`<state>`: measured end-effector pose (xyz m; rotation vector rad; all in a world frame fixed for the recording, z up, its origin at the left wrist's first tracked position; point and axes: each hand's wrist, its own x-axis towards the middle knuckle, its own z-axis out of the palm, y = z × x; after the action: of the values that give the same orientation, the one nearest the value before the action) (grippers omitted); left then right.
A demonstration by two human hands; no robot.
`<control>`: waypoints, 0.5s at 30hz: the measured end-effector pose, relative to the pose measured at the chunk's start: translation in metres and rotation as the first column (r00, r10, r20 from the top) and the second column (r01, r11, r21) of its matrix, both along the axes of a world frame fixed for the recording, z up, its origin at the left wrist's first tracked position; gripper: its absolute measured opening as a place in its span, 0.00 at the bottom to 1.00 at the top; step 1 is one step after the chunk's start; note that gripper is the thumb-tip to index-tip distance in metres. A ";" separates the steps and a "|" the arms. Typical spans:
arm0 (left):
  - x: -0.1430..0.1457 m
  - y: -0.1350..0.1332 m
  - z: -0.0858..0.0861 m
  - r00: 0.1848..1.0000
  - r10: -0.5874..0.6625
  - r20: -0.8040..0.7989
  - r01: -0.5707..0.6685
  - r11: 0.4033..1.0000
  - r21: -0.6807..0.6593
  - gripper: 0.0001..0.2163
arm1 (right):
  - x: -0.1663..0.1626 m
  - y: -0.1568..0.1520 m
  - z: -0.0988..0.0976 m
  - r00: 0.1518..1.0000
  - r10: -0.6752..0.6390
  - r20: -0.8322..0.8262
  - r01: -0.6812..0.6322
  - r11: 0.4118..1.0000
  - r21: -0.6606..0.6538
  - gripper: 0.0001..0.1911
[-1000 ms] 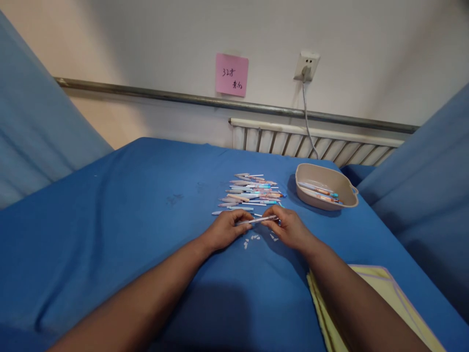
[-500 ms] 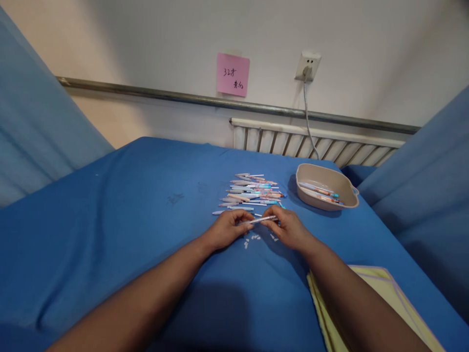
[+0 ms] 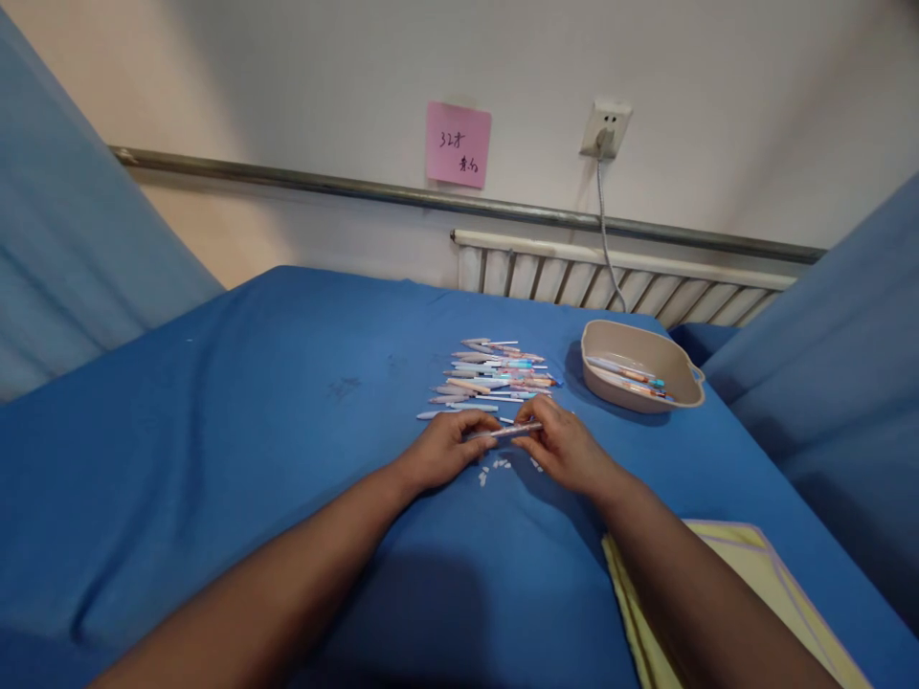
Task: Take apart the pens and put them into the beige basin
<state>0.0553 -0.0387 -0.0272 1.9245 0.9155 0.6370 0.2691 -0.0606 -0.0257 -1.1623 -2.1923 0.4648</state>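
My left hand [image 3: 446, 447] and my right hand [image 3: 562, 446] rest on the blue cloth, both pinched on one thin pen [image 3: 506, 432] held level between them. The left fingers grip its left end, the right fingers its right end. Just beyond the hands lies a pile of pens and pen parts [image 3: 495, 376] in pink, white and light blue. Several small white bits [image 3: 495, 467] lie on the cloth under the held pen.
A beige tray [image 3: 610, 337] with a few pens in it stands at the right of the pile. A yellow cloth [image 3: 753, 593] lies near my right forearm. Blue-covered surfaces rise at both sides. A radiator, rail, pink note and wall socket are behind.
My right hand has slid slightly left along the pen, so less of the pen shows between the hands. The left hand has barely moved.
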 end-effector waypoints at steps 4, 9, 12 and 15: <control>0.000 -0.001 0.001 1.000 -0.014 0.013 0.015 1.000 -0.021 0.10 | 0.002 0.002 -0.001 1.000 0.022 0.011 -0.022 0.999 0.027 0.06; -0.002 -0.002 0.002 1.000 -0.030 -0.003 0.030 0.997 0.067 0.11 | 0.002 0.005 -0.002 0.997 0.012 0.078 -0.007 0.998 -0.059 0.12; -0.002 -0.001 0.002 0.999 -0.044 -0.016 0.045 0.997 0.060 0.11 | -0.001 0.002 -0.001 0.998 -0.026 0.054 0.029 0.998 -0.064 0.09; -0.001 0.000 0.001 0.999 -0.036 -0.001 0.036 0.999 0.008 0.12 | -0.002 0.000 0.001 1.000 -0.003 -0.021 0.003 1.000 -0.003 0.10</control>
<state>0.0544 -0.0389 -0.0262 1.9444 0.8789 0.6195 0.2672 -0.0602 -0.0245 -1.1570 -2.1726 0.4764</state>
